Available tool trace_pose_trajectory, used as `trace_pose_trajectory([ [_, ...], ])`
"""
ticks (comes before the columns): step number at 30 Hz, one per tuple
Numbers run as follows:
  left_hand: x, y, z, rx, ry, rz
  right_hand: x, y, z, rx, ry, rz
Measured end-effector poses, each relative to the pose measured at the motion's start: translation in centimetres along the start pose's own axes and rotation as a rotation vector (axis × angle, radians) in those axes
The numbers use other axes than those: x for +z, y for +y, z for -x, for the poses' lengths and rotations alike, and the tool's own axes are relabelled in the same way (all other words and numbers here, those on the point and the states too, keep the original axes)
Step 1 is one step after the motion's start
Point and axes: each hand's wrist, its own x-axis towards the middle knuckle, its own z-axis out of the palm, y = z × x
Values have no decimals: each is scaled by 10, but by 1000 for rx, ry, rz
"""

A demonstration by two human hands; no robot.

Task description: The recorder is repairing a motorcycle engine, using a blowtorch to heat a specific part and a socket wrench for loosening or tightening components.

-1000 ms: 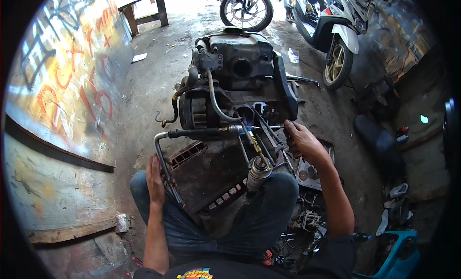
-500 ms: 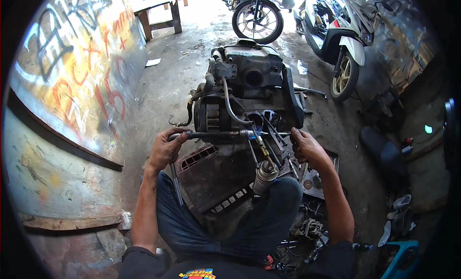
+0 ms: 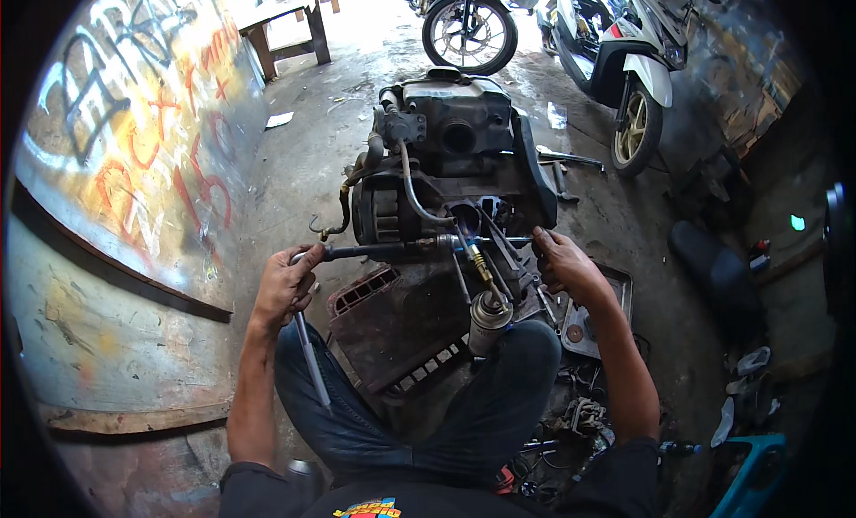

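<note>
Grey metal is the bent tube (image 3: pixel 312 362), and the left hand (image 3: pixel 287 288) has its fingers closed around it at the bend. From this hand one leg of the tube goes down, slanting in front of the blue jeans (image 3: pixel 343 429), and the other leg, darker, runs almost level to the right, in front of the engine (image 3: pixel 459 103). Near the right end of this leg there is a metal joint (image 3: pixel 446 242), and beyond it a thin bright rod (image 3: pixel 508 240) continues in the same line. The right hand (image 3: pixel 571 268) pinches the far end of the rod between thumb and forefinger; the other fingers are curled.

Below the joint stands a gas canister (image 3: pixel 489 329) with a brass nozzle (image 3: pixel 481 266) — it is pointed upward, and a bluish glow shows just beside the rod. The canister is close to the right knee; whether they touch, I cannot tell.

On the floor, between the legs and the engine, lies a dark brown slotted part (image 3: pixel 379 326). To the right, under the right forearm, is a metal tray (image 3: pixel 584 347) with small pieces in it. Further back stand a white scooter (image 3: pixel 646 72) and, beside it, a black front wheel (image 3: pixel 470 63) — both behind the engine.
</note>
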Motion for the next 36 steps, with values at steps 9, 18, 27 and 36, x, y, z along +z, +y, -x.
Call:
trace_pose_trajectory([
  [9,-8,30,-15,-238,-104,-81,-3,2,-1,-14,-26,-21],
  [18,-5,45,-22,-354,-147,-35,-2,5,-2,-11,-10,-55],
  [27,-3,51,-23,-367,-136,-61,-1,3,-1,-18,-9,-50],
  [36,-6,41,-34,-487,-199,27,-1,4,-1,-28,-24,-37],
])
